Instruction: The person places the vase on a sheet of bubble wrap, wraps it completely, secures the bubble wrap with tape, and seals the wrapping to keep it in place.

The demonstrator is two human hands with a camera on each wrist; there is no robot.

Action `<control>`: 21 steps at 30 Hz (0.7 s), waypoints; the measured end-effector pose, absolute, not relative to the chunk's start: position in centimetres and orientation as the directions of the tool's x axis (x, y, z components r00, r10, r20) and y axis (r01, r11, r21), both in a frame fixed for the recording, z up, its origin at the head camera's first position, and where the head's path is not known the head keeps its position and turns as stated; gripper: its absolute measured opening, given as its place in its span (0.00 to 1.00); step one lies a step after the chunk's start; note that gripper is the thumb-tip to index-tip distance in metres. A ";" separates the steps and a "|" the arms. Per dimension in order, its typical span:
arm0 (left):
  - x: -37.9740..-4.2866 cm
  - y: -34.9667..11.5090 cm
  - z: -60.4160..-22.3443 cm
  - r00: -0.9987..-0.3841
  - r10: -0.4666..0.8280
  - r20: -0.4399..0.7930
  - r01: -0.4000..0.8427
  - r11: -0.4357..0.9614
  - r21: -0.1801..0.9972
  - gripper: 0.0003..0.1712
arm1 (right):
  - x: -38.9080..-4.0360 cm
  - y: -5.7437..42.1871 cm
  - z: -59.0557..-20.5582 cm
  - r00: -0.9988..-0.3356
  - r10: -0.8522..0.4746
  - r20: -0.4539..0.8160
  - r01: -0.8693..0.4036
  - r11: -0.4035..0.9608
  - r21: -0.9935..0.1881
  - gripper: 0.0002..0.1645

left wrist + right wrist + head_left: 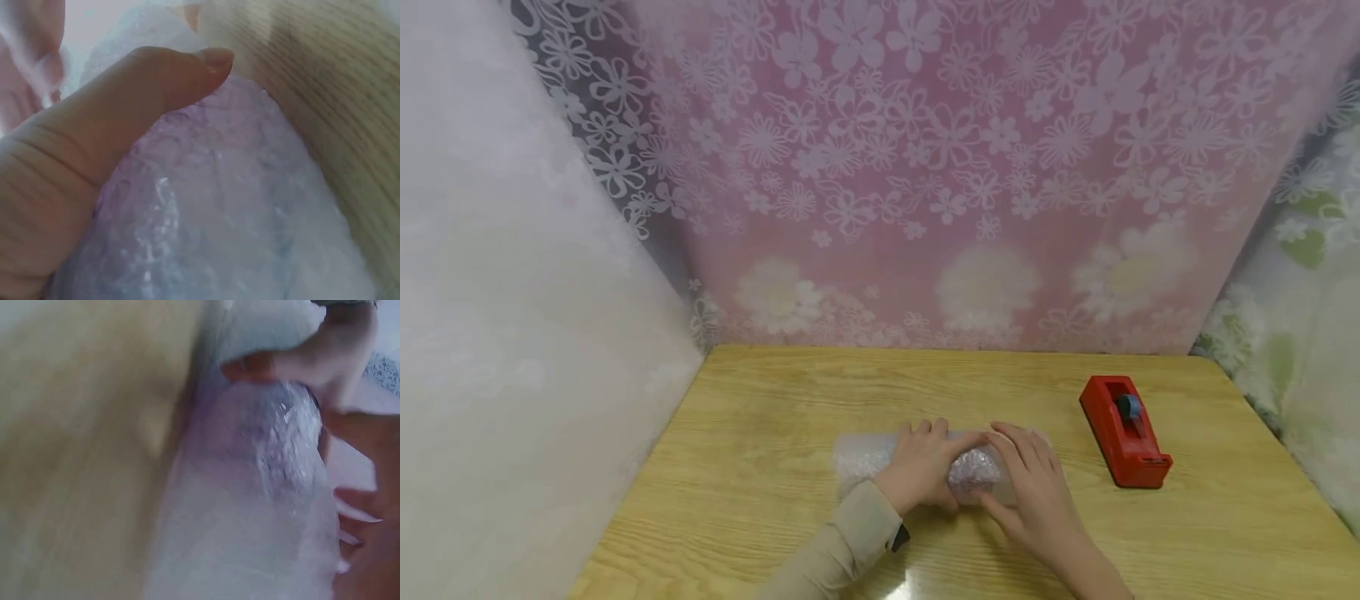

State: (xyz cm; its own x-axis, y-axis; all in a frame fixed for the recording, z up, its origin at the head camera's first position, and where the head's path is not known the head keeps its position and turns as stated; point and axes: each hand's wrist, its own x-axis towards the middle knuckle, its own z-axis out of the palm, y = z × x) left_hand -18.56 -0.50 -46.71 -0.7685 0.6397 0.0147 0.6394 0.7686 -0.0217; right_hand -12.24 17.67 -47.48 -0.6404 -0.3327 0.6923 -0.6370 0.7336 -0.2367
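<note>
A bundle of clear bubble wrap (865,456) lies crosswise on the table as a roll, with something pinkish-purple showing through the layers. My left hand (917,471) grips its middle, fingers over the far side. In the left wrist view the thumb (156,81) presses across the shiny plastic (212,206). To the right of it, my right hand (1037,492) holds the roll with fingers over the far side and thumb at the near side. The right wrist view shows the wrap (244,531) running between both hands. What is inside stays hidden.
A red tape dispenser (1123,433) with a small roll of tape (1128,407) stands at the right of the wooden table (760,400). Floral cloth (865,167) hangs behind the table's back edge, and pale cloth (550,333) hangs along the left side.
</note>
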 end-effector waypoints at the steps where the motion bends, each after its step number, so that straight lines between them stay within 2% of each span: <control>1: -18.6 -0.5 -46.7 -0.766 0.643 0.009 0.643 0.766 -0.021 0.68 | -12.5 17.8 -47.4 -0.684 -0.346 0.643 -0.599 0.769 -0.224 0.51; 3: -18.8 -0.5 -46.6 -0.760 0.649 0.006 0.649 0.760 -0.017 0.69 | -13.0 18.0 -47.3 -0.763 -0.364 0.534 -0.530 0.825 -0.196 0.65; 5: -18.9 -0.5 -46.7 -0.754 0.657 0.005 0.656 0.754 -0.025 0.70 | -13.5 18.1 -47.3 -0.833 -0.364 0.416 -0.469 0.864 -0.184 0.72; 8: -18.9 -0.5 -46.8 -0.753 0.658 -0.008 0.658 0.752 -0.040 0.72 | -14.2 18.0 -47.6 -0.896 -0.358 0.261 -0.416 0.883 -0.217 0.76; 11: -18.8 -0.6 -46.8 -0.759 0.650 -0.018 0.650 0.758 -0.052 0.73 | -14.9 17.9 -48.1 -0.918 -0.353 0.180 -0.390 0.886 -0.252 0.78; 17: -18.9 -0.9 -46.8 -0.752 0.658 0.025 0.657 0.753 -0.038 0.72 | -15.9 17.9 -48.9 -0.921 -0.334 0.201 -0.377 0.894 -0.244 0.71; 21: -19.1 -1.0 -46.7 -0.747 0.665 0.027 0.665 0.746 0.039 0.61 | -16.0 17.8 -49.1 -0.920 -0.329 0.211 -0.373 0.902 -0.219 0.61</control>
State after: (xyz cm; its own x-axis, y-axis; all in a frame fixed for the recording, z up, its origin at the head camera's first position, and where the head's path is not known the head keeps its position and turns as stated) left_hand -19.07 -0.99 -46.70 -0.7466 0.6648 0.0267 0.6653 0.7456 0.0388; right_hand -15.96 17.82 -49.07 -0.9203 -0.3294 0.2113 -0.3730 0.9015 -0.2194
